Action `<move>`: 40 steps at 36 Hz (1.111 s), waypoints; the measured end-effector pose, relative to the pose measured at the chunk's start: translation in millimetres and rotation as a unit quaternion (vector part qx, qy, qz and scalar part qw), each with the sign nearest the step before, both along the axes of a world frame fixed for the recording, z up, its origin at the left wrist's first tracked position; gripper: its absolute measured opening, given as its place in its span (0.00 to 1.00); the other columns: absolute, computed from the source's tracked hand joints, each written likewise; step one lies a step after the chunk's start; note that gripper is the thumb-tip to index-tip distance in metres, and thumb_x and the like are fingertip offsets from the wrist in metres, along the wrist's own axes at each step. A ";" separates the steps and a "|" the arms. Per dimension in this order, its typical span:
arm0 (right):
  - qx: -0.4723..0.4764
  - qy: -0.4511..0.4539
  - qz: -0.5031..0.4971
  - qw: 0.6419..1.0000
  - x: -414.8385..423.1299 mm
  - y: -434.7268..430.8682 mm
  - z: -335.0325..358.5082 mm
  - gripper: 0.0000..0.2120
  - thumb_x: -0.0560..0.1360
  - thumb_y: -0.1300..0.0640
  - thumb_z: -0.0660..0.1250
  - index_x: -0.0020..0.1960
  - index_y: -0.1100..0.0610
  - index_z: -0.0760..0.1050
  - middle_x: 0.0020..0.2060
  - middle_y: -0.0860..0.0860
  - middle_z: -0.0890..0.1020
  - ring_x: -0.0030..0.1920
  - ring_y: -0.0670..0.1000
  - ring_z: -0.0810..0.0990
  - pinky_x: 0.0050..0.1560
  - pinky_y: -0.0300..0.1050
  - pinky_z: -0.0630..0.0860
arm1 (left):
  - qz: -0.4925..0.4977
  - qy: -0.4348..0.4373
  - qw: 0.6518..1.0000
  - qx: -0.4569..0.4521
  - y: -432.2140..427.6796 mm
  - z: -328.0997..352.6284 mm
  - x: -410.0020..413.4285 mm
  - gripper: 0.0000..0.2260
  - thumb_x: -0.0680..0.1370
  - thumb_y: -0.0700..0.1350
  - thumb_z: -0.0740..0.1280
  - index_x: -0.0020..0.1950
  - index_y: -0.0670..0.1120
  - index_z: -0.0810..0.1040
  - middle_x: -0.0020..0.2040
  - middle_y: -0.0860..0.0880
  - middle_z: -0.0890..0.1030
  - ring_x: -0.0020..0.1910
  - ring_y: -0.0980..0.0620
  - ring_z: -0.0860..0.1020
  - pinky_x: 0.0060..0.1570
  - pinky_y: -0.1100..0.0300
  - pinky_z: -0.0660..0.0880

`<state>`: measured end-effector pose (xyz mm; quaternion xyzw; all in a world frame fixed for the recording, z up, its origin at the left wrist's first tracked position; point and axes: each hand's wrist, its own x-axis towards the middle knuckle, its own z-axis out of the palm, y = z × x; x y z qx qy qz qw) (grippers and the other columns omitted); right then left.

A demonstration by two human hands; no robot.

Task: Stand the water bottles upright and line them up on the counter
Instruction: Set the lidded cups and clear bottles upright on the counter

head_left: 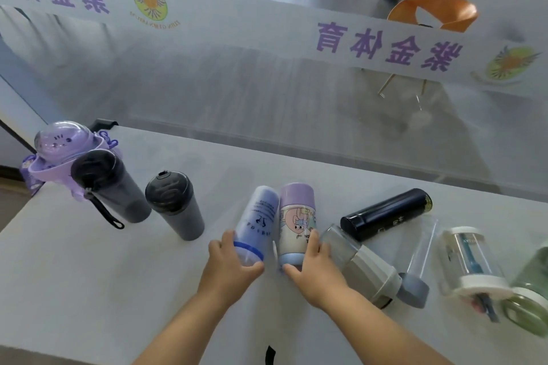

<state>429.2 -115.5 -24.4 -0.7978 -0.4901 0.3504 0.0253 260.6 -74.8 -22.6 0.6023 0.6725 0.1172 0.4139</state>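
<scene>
Head view: left hand (229, 261) curls its fingers (252, 269) round the blue bottle (261, 216), right hand (315, 274) round the cartoon bottle (296, 224), both lying on the bench (89, 290).

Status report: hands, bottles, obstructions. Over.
Left hand grips blue bottle, right hand grips purple-capped bottle, neither upright. Grey tumbler stands upright at left. Clear bottle lies close beside right hand.

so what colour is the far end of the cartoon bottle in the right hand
Pale purple; the cartoon bottle shows best in the head view.
</scene>
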 end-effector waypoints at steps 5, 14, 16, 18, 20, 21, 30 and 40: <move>0.014 0.023 -0.023 0.999 -2.4 -4.0 -3.3 0.48 0.74 0.39 0.63 0.75 0.54 0.32 0.71 0.60 0.56 0.68 0.59 0.65 0.66 0.52 0.69 | -0.004 0.000 0.994 0.108 -2.6 26.9 -15.4 0.33 0.65 0.50 0.74 0.66 0.51 0.63 0.57 0.51 0.64 0.49 0.49 0.73 0.46 0.58 0.75; 0.048 0.083 -0.080 0.992 -11.0 -1.9 -10.9 0.50 0.68 0.43 0.71 0.75 0.48 0.37 0.62 0.58 0.68 0.61 0.56 0.74 0.62 0.48 0.72 | -0.089 0.025 0.963 0.255 8.8 64.8 -17.8 0.32 0.64 0.52 0.74 0.64 0.50 0.68 0.56 0.49 0.75 0.51 0.46 0.73 0.47 0.56 0.71; 0.058 0.086 -0.097 0.990 -11.1 -0.6 -10.5 0.50 0.66 0.44 0.72 0.74 0.48 0.39 0.59 0.57 0.69 0.58 0.56 0.75 0.61 0.50 0.74 | -0.115 0.053 0.955 0.270 13.5 67.7 -16.7 0.31 0.63 0.56 0.70 0.64 0.49 0.71 0.57 0.47 0.76 0.51 0.43 0.74 0.48 0.55 0.72; 0.064 0.083 -0.105 0.989 -10.1 0.9 -9.2 0.50 0.64 0.44 0.72 0.73 0.47 0.42 0.57 0.57 0.71 0.56 0.56 0.75 0.59 0.51 0.75 | -0.138 0.074 0.950 0.271 18.1 68.3 -16.0 0.31 0.63 0.56 0.69 0.65 0.48 0.72 0.58 0.46 0.75 0.52 0.42 0.74 0.51 0.55 0.72; 0.064 0.070 -0.097 0.991 -8.2 1.2 -7.6 0.50 0.62 0.44 0.73 0.73 0.47 0.44 0.56 0.57 0.71 0.56 0.56 0.75 0.59 0.51 0.75 | -0.143 0.072 0.949 0.270 22.1 68.3 -15.9 0.32 0.65 0.53 0.73 0.67 0.47 0.71 0.60 0.45 0.74 0.55 0.42 0.74 0.54 0.55 0.71; 0.063 0.059 -0.090 0.992 -7.0 1.0 -6.5 0.50 0.62 0.43 0.72 0.73 0.46 0.44 0.56 0.57 0.71 0.57 0.56 0.75 0.59 0.51 0.75 | -0.142 0.069 0.950 0.270 23.7 68.6 -15.6 0.32 0.65 0.52 0.74 0.67 0.47 0.71 0.61 0.45 0.73 0.56 0.42 0.73 0.55 0.56 0.71; 0.070 -0.005 -0.054 0.996 14.2 1.4 19.4 0.42 0.60 0.44 0.71 0.69 0.45 0.57 0.56 0.55 0.72 0.57 0.58 0.74 0.56 0.48 0.74 | -0.159 0.045 0.948 0.273 27.4 64.9 -15.1 0.29 0.65 0.50 0.75 0.65 0.47 0.74 0.63 0.45 0.72 0.59 0.43 0.71 0.57 0.61 0.65; 0.209 -0.044 -0.019 0.977 33.8 37.3 92.6 0.30 0.61 0.49 0.73 0.59 0.52 0.66 0.49 0.46 0.75 0.49 0.53 0.75 0.52 0.45 0.72 | -0.159 0.030 0.946 0.282 26.8 64.9 -18.6 0.30 0.66 0.50 0.75 0.67 0.49 0.72 0.64 0.49 0.72 0.59 0.45 0.71 0.56 0.62 0.67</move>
